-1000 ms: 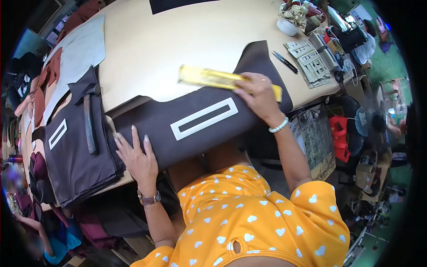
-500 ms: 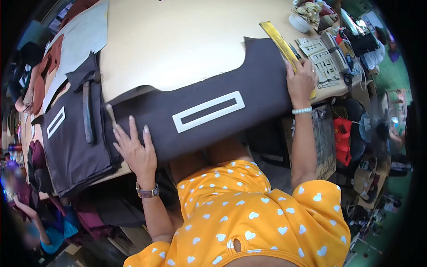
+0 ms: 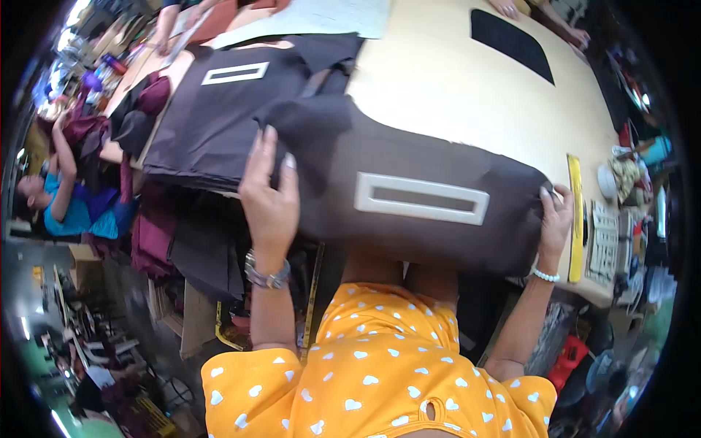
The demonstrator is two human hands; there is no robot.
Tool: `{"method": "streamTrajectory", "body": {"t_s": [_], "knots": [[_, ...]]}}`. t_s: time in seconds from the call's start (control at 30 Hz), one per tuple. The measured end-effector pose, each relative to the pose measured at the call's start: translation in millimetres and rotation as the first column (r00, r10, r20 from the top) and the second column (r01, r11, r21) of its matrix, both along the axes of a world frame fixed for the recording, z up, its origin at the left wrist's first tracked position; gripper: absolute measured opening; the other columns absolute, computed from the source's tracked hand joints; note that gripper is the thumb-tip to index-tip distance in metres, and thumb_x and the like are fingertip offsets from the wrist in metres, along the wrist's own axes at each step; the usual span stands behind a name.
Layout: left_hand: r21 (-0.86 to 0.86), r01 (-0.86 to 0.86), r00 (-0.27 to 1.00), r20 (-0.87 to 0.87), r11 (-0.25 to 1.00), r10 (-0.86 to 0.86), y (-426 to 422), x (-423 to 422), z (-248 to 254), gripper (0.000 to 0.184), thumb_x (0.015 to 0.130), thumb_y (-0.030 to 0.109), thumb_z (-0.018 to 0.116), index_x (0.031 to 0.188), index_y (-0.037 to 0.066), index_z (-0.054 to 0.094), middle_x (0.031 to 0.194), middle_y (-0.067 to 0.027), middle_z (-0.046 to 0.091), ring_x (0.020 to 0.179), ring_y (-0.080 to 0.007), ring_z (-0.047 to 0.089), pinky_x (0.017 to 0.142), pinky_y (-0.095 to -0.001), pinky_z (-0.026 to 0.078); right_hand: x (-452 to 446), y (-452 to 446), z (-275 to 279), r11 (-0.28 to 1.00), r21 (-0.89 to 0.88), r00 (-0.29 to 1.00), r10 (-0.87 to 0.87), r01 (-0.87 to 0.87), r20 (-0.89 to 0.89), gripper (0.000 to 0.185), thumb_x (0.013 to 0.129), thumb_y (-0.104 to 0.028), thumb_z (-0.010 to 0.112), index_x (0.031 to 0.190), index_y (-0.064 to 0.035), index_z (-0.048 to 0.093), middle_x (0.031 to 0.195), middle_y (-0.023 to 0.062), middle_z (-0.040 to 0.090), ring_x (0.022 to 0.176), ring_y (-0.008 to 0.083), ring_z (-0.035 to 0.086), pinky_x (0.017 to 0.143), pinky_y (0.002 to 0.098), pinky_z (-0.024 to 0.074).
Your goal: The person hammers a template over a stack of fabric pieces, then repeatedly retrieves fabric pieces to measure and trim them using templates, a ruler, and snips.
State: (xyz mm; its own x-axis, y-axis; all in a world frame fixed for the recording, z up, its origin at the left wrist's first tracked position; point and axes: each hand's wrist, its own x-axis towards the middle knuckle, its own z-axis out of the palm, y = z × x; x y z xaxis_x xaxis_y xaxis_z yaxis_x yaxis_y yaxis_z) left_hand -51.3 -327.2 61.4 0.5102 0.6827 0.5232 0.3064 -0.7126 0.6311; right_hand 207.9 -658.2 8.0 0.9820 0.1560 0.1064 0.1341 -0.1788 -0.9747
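Note:
A dark brown sheet (image 3: 423,160) with a white rectangular frame (image 3: 422,198) on it spans the space between my two hands at the table's front edge. My left hand (image 3: 271,193) is at its left end, fingers pointing up, the sheet's edge between thumb and fingers. At the right end, my right hand (image 3: 556,215) pinches the sheet's edge. Just right of that hand a yellow ruler (image 3: 575,219) lies on the table (image 3: 438,80). Left of the sheet rests a stack of dark pieces (image 3: 212,139), its top one bearing a smaller white frame (image 3: 235,73).
A black piece (image 3: 511,45) lies toward the back. Light templates (image 3: 602,241) and a white bowl (image 3: 607,181) stand at the right. Other people's hands show at the far edge (image 3: 507,7), and a person in blue (image 3: 66,197) is at the left.
The view has swung left. My right hand has let go of the yellow ruler and taken the sheet's right edge. The sheet's left end is now lifted and folded near my left hand.

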Motion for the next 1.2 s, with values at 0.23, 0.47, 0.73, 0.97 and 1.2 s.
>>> {"method": "streamTrajectory", "body": {"t_s": [0.23,0.47,0.73,0.97,1.2], "knots": [[0.313,-0.219,0.894,-0.316,0.924,0.319,200.4,-45.1,-2.5,0.059,0.079,0.018,0.062,0.127,-0.009,0.043,0.137,-0.0254,0.037,0.124,-0.0351,0.041,0.105,-0.0373,0.032,-12.1,194.6,8.1,0.912,-0.046,0.895,0.409,-0.408,0.180,0.017,0.084,-0.002,0.059,0.100,-0.0022,0.060,0.100,0.0050,0.057,0.073,0.0067,0.051,0.064,0.0206,0.0431],[0.509,-0.390,0.773,-0.272,0.768,0.573,331.9,-42.4,31.2,0.076,0.075,0.025,0.065,0.135,-0.007,0.031,0.143,-0.0242,0.027,0.129,-0.0367,0.034,0.105,-0.0392,0.032,-29.2,332.3,13.6,0.873,-0.254,0.653,0.482,-0.417,0.585,0.048,0.080,0.002,0.053,0.127,-0.0025,0.048,0.130,0.0228,0.044,0.115,0.0358,0.049,0.095,0.0360,0.0428],[0.501,-0.475,0.650,-0.355,0.724,0.672,377.8,7.8,24.5,0.086,0.075,0.031,0.069,0.142,0.004,0.022,0.151,-0.0107,0.013,0.137,-0.0336,0.019,0.103,-0.0610,0.023,-7.2,391.3,-7.9,0.833,-0.482,0.601,0.537,-0.270,0.592,0.067,0.074,0.001,0.048,0.138,-0.0019,0.030,0.143,0.0198,0.029,0.115,0.0366,0.049,0.088,0.0398,0.0466],[0.484,-0.516,0.495,-0.505,0.707,0.707,382.8,36.9,-10.5,0.080,0.077,0.044,0.065,0.141,0.013,0.028,0.151,-0.0141,0.011,0.139,-0.0347,0.010,0.101,-0.0674,0.016,8.1,404.0,-1.1,0.773,-0.587,0.650,0.577,-0.239,0.495,0.067,0.071,-0.005,0.049,0.136,0.0029,0.032,0.145,0.0180,0.027,0.118,0.0362,0.047,0.094,0.0398,0.0432],[0.191,-0.252,0.821,-0.476,0.949,0.314,329.5,76.9,-53.0,0.075,0.083,0.066,0.039,0.138,0.015,0.036,0.147,-0.0193,0.022,0.137,-0.0387,0.013,0.101,-0.0686,0.010,13.6,412.3,9.6,0.755,-0.583,0.720,0.580,-0.300,0.381,0.061,0.074,-0.005,0.048,0.132,0.0084,0.036,0.138,0.0249,0.035,0.128,0.0349,0.036,0.106,0.0355,0.0299]]}}
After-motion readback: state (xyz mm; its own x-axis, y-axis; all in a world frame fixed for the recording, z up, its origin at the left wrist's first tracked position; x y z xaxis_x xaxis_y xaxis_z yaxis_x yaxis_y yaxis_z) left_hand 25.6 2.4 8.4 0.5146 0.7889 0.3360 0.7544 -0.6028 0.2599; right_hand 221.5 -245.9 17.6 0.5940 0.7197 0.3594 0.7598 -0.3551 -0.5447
